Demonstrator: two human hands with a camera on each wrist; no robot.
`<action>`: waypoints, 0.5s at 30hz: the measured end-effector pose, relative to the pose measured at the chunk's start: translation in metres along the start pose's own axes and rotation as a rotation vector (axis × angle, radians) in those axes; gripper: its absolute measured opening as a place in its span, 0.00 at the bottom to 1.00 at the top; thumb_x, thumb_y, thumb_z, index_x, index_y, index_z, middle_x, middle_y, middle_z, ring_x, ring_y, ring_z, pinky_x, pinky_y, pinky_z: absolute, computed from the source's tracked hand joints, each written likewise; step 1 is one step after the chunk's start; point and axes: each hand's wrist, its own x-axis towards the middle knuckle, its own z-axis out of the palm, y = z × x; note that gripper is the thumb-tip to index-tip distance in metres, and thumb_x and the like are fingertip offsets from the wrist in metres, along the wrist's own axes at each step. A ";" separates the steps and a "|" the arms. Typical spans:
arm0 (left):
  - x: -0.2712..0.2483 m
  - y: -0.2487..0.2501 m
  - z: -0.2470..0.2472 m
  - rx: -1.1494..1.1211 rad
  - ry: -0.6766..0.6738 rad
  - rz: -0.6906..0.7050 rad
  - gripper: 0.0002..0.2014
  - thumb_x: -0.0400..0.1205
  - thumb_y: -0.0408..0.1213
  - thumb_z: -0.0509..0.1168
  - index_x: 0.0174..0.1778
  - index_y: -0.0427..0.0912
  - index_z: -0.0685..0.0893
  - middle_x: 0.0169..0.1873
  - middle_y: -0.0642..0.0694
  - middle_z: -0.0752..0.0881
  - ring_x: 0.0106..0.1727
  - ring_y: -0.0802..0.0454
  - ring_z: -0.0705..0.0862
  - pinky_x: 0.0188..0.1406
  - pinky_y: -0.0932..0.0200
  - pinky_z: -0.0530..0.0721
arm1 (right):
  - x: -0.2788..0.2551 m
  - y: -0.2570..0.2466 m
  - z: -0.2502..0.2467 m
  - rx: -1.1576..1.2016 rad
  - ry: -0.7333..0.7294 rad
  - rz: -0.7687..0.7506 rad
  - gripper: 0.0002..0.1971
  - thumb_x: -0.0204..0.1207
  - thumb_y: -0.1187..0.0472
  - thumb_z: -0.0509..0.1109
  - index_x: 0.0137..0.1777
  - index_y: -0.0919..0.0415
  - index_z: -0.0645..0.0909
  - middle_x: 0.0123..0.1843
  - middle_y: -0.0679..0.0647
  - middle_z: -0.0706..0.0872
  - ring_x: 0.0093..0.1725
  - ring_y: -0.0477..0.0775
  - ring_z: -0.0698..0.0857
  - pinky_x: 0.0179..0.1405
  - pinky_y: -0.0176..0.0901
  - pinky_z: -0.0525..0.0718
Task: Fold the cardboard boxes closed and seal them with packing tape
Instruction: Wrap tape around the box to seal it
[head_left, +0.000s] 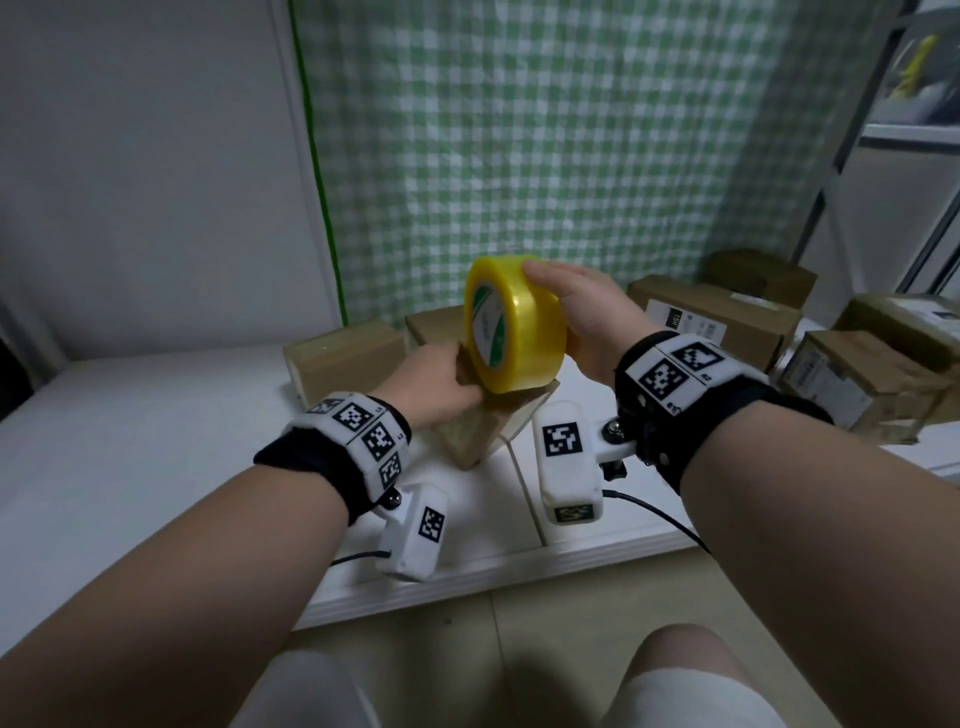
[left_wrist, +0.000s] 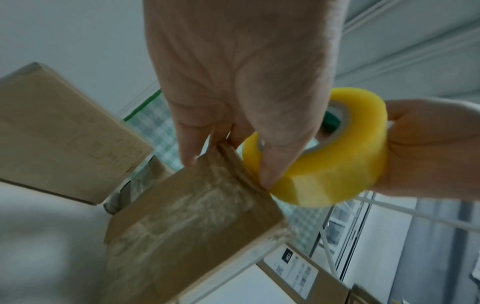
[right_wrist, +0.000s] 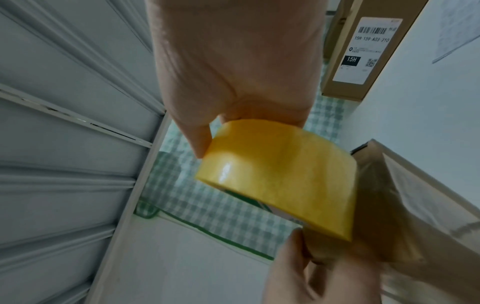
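The small cardboard box (head_left: 480, 423) stood tilted on one corner on the white tabletop (head_left: 156, 415), near the front edge, its flaps folded shut and its faces glossy with clear tape; what it held could not be seen. The left hand (head_left: 441, 379) gripped its upper left edge, thumb and fingers pinching the cardboard. Against the box's top edge sat the roll of yellow packing tape (head_left: 514, 325), on edge, its green-and-white core label facing left. The right hand (head_left: 582, 312) grasped the roll from the right, fingers curled over the top and thumb underneath.

Just behind and left of the held box lay a closed brown box (head_left: 345, 353), with another box (head_left: 434, 322) mostly hidden behind the roll. To the right, a long box with a white shipping label (head_left: 717, 317) lay near the green checked curtain (head_left: 519, 130), a smaller box (head_left: 761, 278) behind it, and more labelled parcels (head_left: 862, 384) crowded the right end.

The left part of the table was bare white surface. A seam (head_left: 524, 488) ran from under the held box to the front edge, beyond which lay beige floor (head_left: 519, 613).
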 end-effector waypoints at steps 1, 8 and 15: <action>0.001 -0.003 0.005 -0.020 -0.051 0.011 0.27 0.71 0.52 0.74 0.60 0.43 0.75 0.52 0.47 0.79 0.53 0.52 0.79 0.50 0.60 0.79 | 0.002 -0.001 0.002 -0.017 -0.001 -0.001 0.26 0.80 0.51 0.68 0.75 0.61 0.71 0.58 0.56 0.84 0.57 0.57 0.84 0.60 0.54 0.83; 0.017 -0.016 0.020 0.045 -0.041 -0.077 0.52 0.57 0.60 0.78 0.74 0.45 0.62 0.63 0.43 0.67 0.63 0.47 0.73 0.65 0.55 0.75 | 0.012 0.005 0.013 -0.088 0.003 0.071 0.33 0.76 0.38 0.66 0.68 0.65 0.74 0.60 0.59 0.85 0.58 0.59 0.85 0.65 0.57 0.82; 0.023 -0.018 0.012 0.085 -0.114 -0.034 0.42 0.62 0.55 0.75 0.68 0.45 0.65 0.56 0.45 0.69 0.61 0.46 0.71 0.59 0.52 0.76 | 0.017 0.003 0.019 -0.165 0.059 0.055 0.33 0.77 0.37 0.62 0.70 0.64 0.74 0.62 0.59 0.83 0.57 0.60 0.83 0.60 0.55 0.81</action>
